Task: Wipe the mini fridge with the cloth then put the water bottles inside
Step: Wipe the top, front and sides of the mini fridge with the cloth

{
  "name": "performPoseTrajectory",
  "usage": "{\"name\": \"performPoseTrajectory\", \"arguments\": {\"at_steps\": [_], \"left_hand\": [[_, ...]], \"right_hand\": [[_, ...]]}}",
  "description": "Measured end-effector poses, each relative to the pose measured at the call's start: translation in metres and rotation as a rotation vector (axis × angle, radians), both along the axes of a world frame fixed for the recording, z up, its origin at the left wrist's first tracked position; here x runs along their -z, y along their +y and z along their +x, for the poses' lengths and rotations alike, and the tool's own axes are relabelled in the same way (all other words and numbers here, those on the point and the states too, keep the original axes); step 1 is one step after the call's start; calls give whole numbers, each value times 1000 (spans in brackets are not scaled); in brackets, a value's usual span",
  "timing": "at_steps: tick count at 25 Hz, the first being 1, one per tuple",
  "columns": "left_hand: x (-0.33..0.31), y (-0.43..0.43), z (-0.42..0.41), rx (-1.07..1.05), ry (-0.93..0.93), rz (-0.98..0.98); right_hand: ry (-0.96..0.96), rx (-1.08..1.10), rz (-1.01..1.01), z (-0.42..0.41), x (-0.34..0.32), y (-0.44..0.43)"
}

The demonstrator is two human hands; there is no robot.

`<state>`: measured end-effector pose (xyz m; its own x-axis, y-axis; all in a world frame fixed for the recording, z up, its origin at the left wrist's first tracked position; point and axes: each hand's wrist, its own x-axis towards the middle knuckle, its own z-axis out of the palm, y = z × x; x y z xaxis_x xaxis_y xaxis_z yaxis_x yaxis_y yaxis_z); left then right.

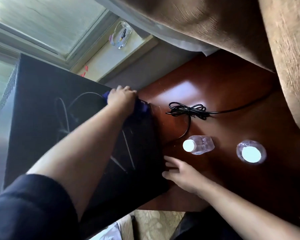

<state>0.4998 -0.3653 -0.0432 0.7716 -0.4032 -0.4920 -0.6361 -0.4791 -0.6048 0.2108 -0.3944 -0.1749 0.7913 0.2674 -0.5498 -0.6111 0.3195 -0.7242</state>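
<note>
Head view. Mini fridge: black, fills left of frame, standing on the wooden surface. Left hand: closed on the blue cloth, pressed at the fridge's top corner, frame centre. Right hand: fingers spread, empty, bracing the fridge's edge. Two water bottles: upright, right of centre, near a coiled black cable. Advice: overlapping strokes, steady pressure, brace firmly.

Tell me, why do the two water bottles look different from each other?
The nearer bottle, closer to the black mini fridge, is seen at a slant, so its clear side shows beside the cap. The farther bottle is seen almost straight from above, so only a ring of clear plastic shows around its cap. That cap also looks bigger and brighter. Both are clear with white caps, standing untouched on the brown table.
</note>
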Motion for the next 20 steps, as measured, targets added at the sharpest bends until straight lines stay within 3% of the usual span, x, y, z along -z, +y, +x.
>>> {"name": "performPoseTrajectory", "arguments": {"at_steps": [5, 11, 15, 20], "left_hand": [[37, 7, 46, -25, 193, 110], [108, 19, -67, -123, 512, 253], [121, 18, -51, -104, 419, 137], [92, -7, 20, -86, 197, -42]], "right_hand": [[23, 48, 0, -7, 10, 4], [71, 74, -69, -18, 36, 7], [73, 87, -78, -19, 42, 7], [97, 127, 11, -16, 44, 12]]}}
